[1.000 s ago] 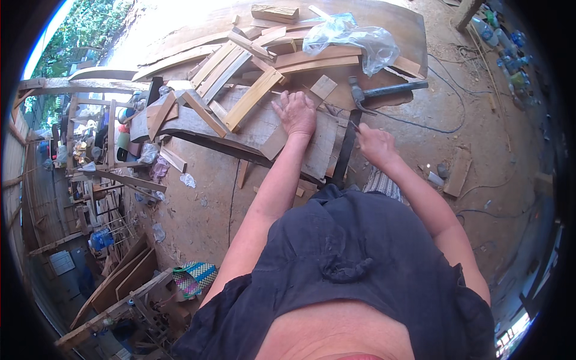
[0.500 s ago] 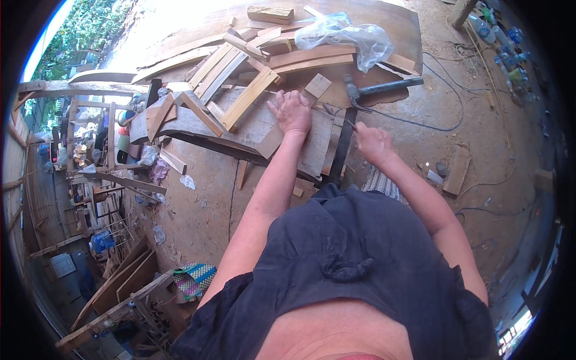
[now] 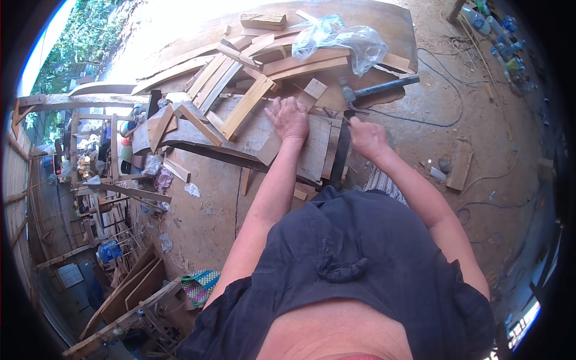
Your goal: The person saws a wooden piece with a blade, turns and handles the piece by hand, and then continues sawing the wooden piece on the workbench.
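Note:
My left hand (image 3: 290, 119) lies over the wooden bench top (image 3: 237, 120), fingers bent and pressed down on a piece of wood (image 3: 271, 147) mostly covered by the hand and wrist. To its right, my closed right hand (image 3: 367, 137) is beside a dark upright bar (image 3: 341, 150) at the bench's end. A thin, dark tool sticks out of its fingers toward the bar; its kind is too small to make out. Just beyond lies a claw hammer (image 3: 384, 87) with a dark handle. A small wooden block (image 3: 315, 89) rests past my left fingertips.
Wood strips (image 3: 247, 108) and curved pieces (image 3: 309, 63) are heaped beyond my left hand, with a clear plastic bag (image 3: 366, 48) on top. A dark cable (image 3: 420, 124) loops over the floor at right, near a wood offcut (image 3: 459, 165). Shelving with clutter stands at left.
My right hand has moved a little away from me, closer to the hammer and the top of the dark bar. My left hand stays on the wood. The whole view has shifted slightly.

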{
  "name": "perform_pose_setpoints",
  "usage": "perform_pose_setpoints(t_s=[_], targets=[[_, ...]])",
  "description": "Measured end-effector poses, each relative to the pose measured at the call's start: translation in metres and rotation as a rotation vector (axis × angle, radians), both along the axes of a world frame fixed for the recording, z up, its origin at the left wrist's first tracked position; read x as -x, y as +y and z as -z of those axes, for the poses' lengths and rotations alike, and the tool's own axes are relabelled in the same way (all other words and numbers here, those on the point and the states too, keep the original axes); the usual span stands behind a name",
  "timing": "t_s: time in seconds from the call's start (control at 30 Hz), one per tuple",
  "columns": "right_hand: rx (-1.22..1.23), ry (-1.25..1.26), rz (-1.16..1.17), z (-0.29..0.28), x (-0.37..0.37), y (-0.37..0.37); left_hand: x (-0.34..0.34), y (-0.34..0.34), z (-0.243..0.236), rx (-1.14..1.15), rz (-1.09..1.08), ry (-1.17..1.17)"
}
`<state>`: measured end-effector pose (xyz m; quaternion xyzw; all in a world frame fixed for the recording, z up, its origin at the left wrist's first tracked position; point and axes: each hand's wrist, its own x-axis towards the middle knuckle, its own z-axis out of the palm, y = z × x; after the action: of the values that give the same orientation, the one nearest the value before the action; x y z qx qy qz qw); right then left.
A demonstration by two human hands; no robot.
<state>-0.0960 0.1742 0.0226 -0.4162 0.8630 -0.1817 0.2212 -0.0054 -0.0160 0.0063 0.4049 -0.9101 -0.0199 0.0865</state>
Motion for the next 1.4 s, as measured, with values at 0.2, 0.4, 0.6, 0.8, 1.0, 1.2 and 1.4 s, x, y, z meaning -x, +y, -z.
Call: perform_pose_setpoints(t_s=[0.2,0.4,0.6,0.8,1.0,1.2,1.4], targets=[[0.064,-0.032,0.025,-0.018,-0.001,0.025,-0.001,-0.001,-0.002,0.009,-0.002,-0.002],[0.095,-0.046,0.025,-0.014,-0.004,-0.007,0.001,-0.001,0.002,0.01,0.002,-0.011],[0.104,-0.039,0.027,-0.005,-0.006,-0.01,0.0,-0.002,0.003,0.012,0.001,0.021],[0.08,-0.019,0.011,-0.001,-0.007,-0.004,-0.001,-0.002,0.003,0.018,0.005,0.031],[0.072,0.009,-0.019,-0.002,-0.003,-0.008,-0.001,-0.004,0.006,0.02,0.004,0.031],[0.129,0.005,-0.01,0.0,-0.001,-0.05,0.002,0.0,0.003,0.021,0.018,0.034],[0.061,0.006,-0.002,0.003,-0.007,-0.004,-0.003,-0.005,0.004,0.01,-0.003,-0.006]])
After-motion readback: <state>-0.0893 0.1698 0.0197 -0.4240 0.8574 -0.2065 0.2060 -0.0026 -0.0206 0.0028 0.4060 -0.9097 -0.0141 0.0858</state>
